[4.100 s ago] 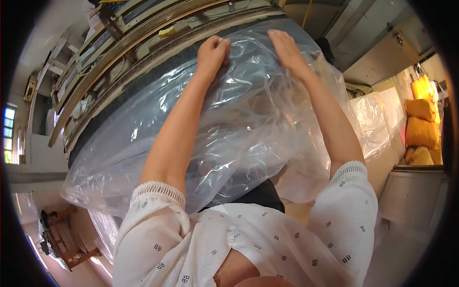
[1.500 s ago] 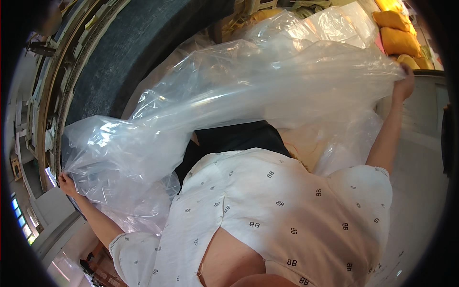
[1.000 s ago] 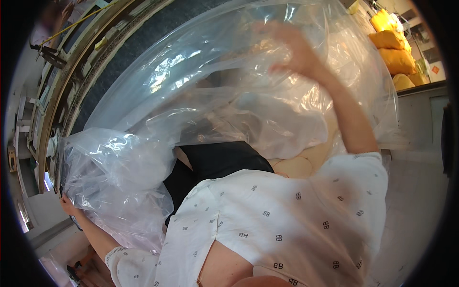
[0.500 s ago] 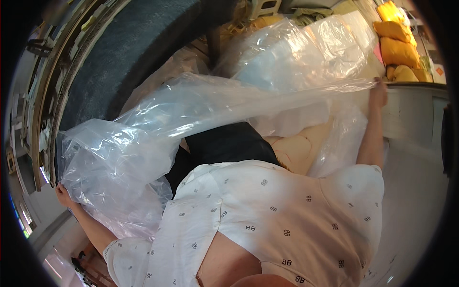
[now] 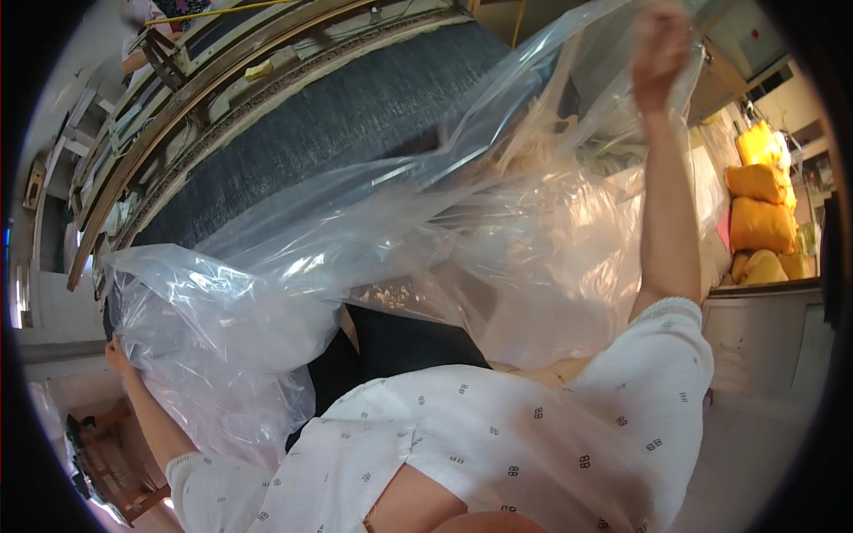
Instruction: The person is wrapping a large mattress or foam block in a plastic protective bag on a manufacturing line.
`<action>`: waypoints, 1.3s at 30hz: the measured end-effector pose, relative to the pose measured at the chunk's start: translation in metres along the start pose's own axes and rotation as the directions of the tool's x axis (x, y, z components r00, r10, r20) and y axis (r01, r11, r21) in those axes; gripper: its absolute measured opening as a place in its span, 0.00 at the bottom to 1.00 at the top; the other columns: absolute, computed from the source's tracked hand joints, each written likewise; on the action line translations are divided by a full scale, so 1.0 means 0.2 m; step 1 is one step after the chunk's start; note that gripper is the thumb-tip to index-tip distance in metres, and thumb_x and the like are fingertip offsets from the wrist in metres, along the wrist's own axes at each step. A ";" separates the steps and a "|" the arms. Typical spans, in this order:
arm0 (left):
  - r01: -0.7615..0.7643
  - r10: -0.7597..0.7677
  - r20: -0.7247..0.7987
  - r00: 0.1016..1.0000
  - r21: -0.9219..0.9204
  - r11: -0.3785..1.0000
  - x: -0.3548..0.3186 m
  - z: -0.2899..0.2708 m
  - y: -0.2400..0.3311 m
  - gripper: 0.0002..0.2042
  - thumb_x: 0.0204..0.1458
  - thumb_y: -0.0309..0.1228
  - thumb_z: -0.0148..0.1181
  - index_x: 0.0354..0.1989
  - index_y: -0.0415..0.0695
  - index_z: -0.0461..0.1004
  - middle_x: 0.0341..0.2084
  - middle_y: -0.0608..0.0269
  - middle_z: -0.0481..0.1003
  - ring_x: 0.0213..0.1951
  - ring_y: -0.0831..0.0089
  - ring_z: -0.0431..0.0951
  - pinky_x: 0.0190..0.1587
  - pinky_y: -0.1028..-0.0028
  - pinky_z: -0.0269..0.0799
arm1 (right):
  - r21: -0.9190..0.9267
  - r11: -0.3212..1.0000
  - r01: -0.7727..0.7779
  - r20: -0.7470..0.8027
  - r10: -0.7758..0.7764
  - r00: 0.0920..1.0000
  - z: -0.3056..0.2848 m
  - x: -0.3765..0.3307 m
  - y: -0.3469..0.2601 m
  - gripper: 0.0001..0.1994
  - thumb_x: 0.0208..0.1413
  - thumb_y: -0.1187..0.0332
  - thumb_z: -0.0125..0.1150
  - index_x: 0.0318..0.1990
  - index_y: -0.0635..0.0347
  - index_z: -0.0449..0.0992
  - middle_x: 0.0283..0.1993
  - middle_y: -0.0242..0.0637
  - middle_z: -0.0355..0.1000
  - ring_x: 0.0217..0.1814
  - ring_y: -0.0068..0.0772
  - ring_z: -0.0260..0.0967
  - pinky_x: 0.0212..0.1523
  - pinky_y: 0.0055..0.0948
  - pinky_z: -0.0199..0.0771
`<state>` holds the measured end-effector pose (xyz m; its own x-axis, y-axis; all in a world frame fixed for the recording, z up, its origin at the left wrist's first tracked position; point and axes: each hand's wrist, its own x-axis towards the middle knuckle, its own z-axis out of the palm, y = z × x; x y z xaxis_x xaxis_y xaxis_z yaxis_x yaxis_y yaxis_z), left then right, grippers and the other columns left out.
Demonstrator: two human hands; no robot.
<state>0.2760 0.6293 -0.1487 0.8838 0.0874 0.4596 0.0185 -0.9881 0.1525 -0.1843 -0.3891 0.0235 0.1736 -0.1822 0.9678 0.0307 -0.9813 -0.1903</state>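
Observation:
A large clear plastic sheet (image 5: 302,266) stretches across in front of me, crumpled at the left and pulled up in a long slope toward the upper right. My left hand (image 5: 117,357) is closed on its left edge, low at the far left. High at the upper right, my right hand (image 5: 659,58) is closed and slightly smeared by motion, with the sheet's raised edge drawn up to it. Under and behind the sheet, more shiny plastic and pale material (image 5: 569,258) show through, their shapes blurred by the film.
A dark grey-blue textured surface (image 5: 329,124) with a long wooden-edged frame (image 5: 204,89) curves across the upper left. Yellow stuffed bundles (image 5: 762,222) are stacked at the right above a pale cabinet (image 5: 764,329). Part of another person (image 5: 147,44) shows at the top left.
My right hand has swung up and inward from the right, lifting the sheet's edge high. The left hand keeps its grip at the left. The view has tilted upward, showing more of the frame.

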 end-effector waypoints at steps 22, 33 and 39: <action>0.140 -0.142 -0.043 0.989 -0.038 0.989 0.18 0.21 0.37 0.27 0.41 0.58 0.52 0.38 0.48 0.77 0.35 0.55 0.76 0.42 0.59 0.74 0.45 0.67 0.66 | -0.503 0.816 0.286 0.608 0.098 0.788 0.83 -0.42 0.30 0.14 0.56 0.57 0.46 0.41 0.54 0.72 0.51 0.36 0.65 0.50 0.39 0.65 0.46 0.38 0.66; 0.301 -0.310 -0.233 0.922 -0.073 0.951 0.27 0.21 0.54 0.25 0.37 0.58 0.55 0.33 0.50 0.79 0.30 0.57 0.77 0.37 0.59 0.76 0.40 0.67 0.69 | 0.212 0.538 -0.816 0.963 0.029 0.269 0.49 -1.13 -1.57 0.19 0.45 0.73 0.57 0.48 0.61 0.70 0.51 0.41 0.66 0.52 0.38 0.65 0.53 0.32 0.62; 0.257 -0.314 -0.245 0.917 -0.238 0.937 0.04 0.13 0.74 0.22 0.41 0.51 0.55 0.31 0.43 0.77 0.32 0.54 0.76 0.37 0.58 0.75 0.41 0.64 0.68 | 0.299 0.861 -0.412 0.679 0.112 0.726 0.58 -1.23 -1.59 0.20 0.36 0.83 0.47 0.41 0.59 0.71 0.41 0.44 0.71 0.47 0.46 0.66 0.50 0.37 0.64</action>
<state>0.2986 0.4797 -0.1455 0.6903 0.4216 0.5879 0.1336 -0.8729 0.4692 -0.1230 -0.0250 -0.1736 0.7973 -0.1993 0.5697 0.2494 -0.7507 -0.6117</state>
